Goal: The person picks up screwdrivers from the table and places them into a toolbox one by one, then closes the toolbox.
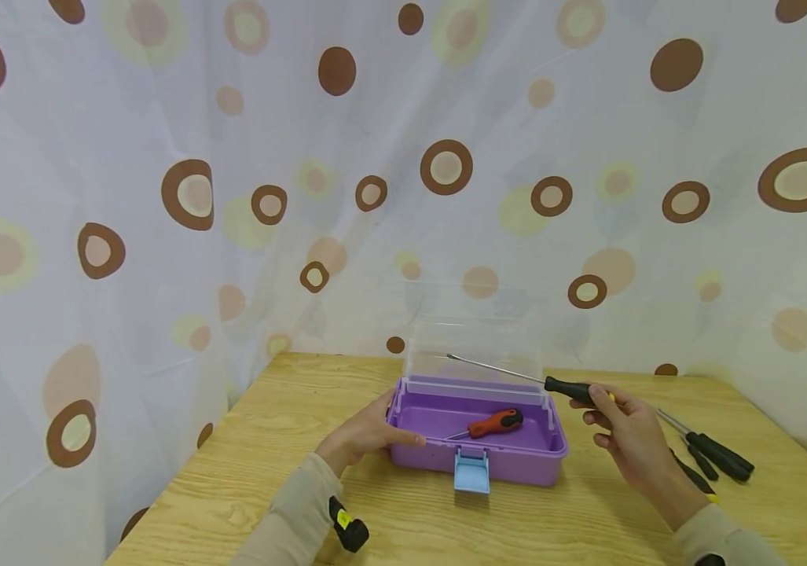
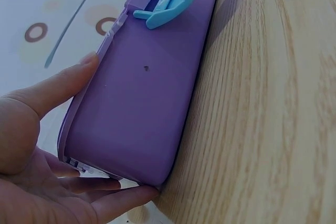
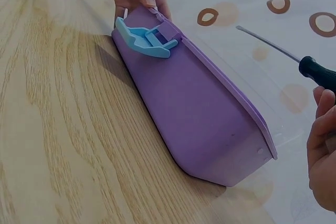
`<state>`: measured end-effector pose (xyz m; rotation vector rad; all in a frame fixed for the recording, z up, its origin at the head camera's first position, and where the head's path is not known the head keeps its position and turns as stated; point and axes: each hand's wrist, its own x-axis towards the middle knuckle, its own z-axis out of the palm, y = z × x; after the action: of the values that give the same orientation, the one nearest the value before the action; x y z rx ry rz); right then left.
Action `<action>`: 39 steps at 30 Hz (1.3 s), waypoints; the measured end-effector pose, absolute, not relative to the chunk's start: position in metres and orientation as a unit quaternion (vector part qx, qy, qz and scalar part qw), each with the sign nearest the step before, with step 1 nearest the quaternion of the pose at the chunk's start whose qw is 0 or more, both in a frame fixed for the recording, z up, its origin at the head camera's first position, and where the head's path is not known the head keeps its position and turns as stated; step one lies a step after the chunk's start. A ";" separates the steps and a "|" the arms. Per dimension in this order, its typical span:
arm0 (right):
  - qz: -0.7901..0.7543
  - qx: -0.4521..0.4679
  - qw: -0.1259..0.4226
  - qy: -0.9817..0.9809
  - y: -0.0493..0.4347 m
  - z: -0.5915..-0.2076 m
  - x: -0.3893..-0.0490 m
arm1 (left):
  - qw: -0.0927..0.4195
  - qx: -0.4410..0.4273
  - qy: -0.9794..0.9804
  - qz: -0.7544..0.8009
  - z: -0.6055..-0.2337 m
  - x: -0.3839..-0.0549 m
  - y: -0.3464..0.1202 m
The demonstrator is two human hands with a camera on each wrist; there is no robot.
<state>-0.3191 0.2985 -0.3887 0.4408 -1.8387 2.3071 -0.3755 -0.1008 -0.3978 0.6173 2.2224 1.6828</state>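
The right hand (image 1: pixel 625 432) has its grip clamped on the black handle of a long metal-shafted screwdriver (image 1: pixel 569 390), raised over the purple plastic box (image 1: pixel 516 468), tip pointing left. The left hand (image 1: pixel 378 428) grips the box's left end, thumb on the front rim. Inside lies a red-and-black-handled screwdriver (image 1: pixel 497 423). The clear plastic lid (image 1: pixel 474 346) stands open; a light-blue latch (image 1: pixel 472 473) hangs in front. Black-handled tools (image 1: pixel 721 456) lie right on the pale wooden bench (image 1: pixel 233 503). Any lettering on the left wrist's yellow patch (image 1: pixel 344 519) is too small to read.

Hands (image 2: pixel 37 187) (image 3: pixel 321 156) cropped by wrist views' edges; raised screwdriver handle (image 1: pixel 564 388) partly covered.
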 end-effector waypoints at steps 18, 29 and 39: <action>0.677 0.135 0.021 -0.723 0.282 -0.380 -0.328 | 0.145 0.205 0.771 0.585 -0.397 -0.375 -0.100; 0.620 0.152 0.017 -0.770 0.276 -0.380 -0.330 | 0.142 0.211 0.770 0.585 -0.396 -0.375 -0.100; 0.598 0.152 0.006 -0.787 0.272 -0.380 -0.329 | 0.139 0.215 0.770 0.585 -0.397 -0.375 -0.100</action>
<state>-0.3290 0.2725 -0.3799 0.4751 -2.4639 1.8719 -0.3745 -0.0998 -0.3974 0.6216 2.2254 1.6895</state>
